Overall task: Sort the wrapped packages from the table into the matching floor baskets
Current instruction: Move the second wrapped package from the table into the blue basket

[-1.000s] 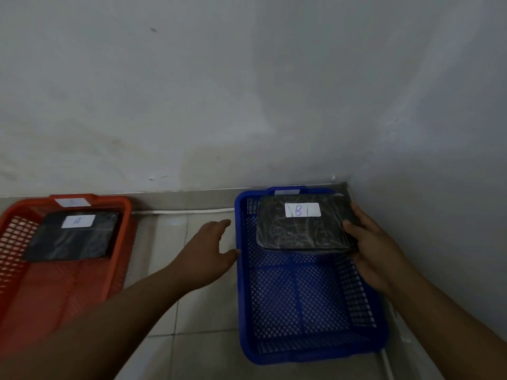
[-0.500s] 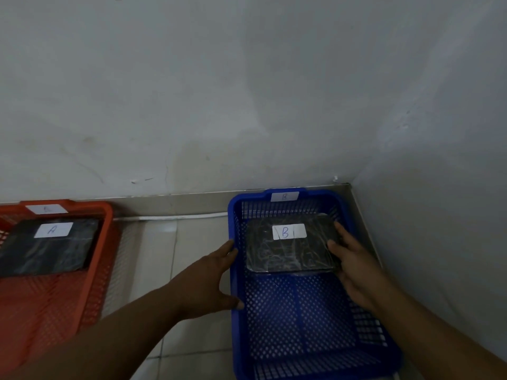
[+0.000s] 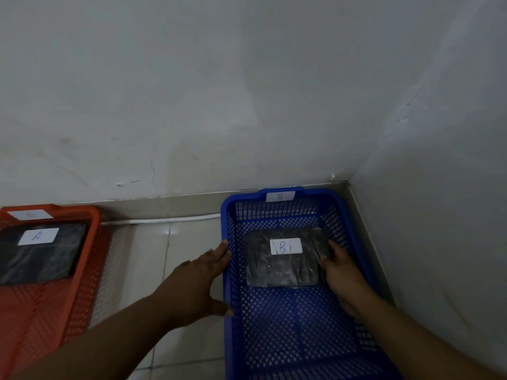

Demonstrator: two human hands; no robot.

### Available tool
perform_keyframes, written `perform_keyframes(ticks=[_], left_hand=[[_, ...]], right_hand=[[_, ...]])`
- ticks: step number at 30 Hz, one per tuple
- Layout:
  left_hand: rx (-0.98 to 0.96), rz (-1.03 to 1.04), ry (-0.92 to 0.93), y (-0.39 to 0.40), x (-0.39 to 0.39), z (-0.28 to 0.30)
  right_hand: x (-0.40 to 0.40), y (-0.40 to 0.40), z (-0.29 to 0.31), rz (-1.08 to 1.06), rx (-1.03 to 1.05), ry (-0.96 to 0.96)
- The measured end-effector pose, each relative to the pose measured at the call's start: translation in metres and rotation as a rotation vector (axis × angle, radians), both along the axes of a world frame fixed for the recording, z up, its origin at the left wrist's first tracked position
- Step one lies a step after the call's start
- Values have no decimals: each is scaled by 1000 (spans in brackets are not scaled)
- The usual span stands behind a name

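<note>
The black wrapped package (image 3: 285,260) with a white "B" label lies low inside the blue basket (image 3: 288,325), toward its far end, with the right hand (image 3: 343,275) curled around its right edge, fingers (image 3: 333,246) gripping it. The left hand (image 3: 197,283) is spread open against the outside of the basket's left rim. Well left of those fingers, an orange basket (image 3: 82,283) holds another black package (image 3: 41,259) marked "A".
</note>
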State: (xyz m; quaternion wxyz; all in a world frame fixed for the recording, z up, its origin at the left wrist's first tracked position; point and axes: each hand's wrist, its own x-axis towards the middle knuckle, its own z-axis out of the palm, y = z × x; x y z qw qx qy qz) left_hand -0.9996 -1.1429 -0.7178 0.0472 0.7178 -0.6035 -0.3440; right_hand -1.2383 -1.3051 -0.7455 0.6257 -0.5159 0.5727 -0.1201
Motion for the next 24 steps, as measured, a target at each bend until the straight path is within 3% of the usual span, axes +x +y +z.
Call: perform_keyframes(ticks=[4,6,8,10,13,20,24], left_hand=[[-11,6,1,0,2,-2],[-16,11,5,0,3,-2],[-19,15,8,-1,3,-3],[-19,19,13,-1,3,-2],[-11,21,15,-1,3,-2],[3,8,-19,-3,3,1],[23,-4,-36,-3,4,2]], right_hand=[[5,3,6,154,-176,105],[6,3,9,393,-314,240],[5,4,8,645,-318,391],[4,7,5,762,-347,481],[0,9,-3,703,-445,466],[10,-5,-7,480,-381,255],[12,-20,-8,542,-426,320]])
